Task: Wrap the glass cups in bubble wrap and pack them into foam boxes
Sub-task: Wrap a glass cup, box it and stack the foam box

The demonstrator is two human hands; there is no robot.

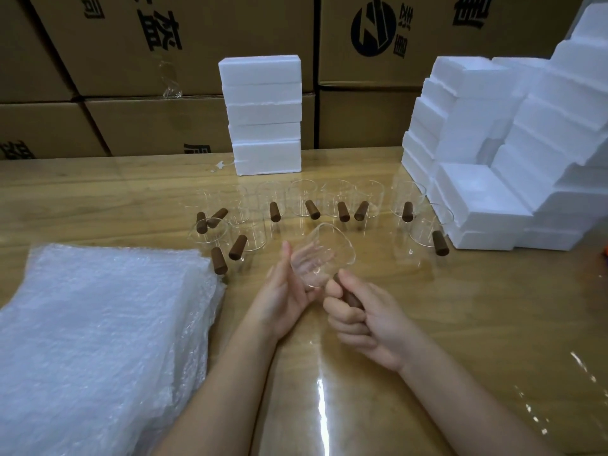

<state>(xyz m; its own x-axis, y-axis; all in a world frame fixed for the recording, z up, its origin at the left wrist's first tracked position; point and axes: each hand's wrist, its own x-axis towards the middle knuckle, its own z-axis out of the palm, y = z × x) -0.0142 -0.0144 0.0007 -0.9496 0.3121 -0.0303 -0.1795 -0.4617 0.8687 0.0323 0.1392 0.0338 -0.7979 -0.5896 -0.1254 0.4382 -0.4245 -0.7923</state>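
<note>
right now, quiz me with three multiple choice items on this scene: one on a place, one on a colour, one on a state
1. Where does the stack of bubble wrap lie?
A) on the table, at the person's left
B) on a shelf overhead
C) on the person's lap

2. What colour are the cup handles?
A) white
B) brown
C) blue

3. What state is the held cup in?
A) fully wrapped
B) broken in pieces
C) bare and held tilted

Answers:
1 A, the sheets fill the lower left of the tabletop.
2 B, every handle shows brown.
3 C, the right hand grips its handle and nothing covers the glass.
</note>
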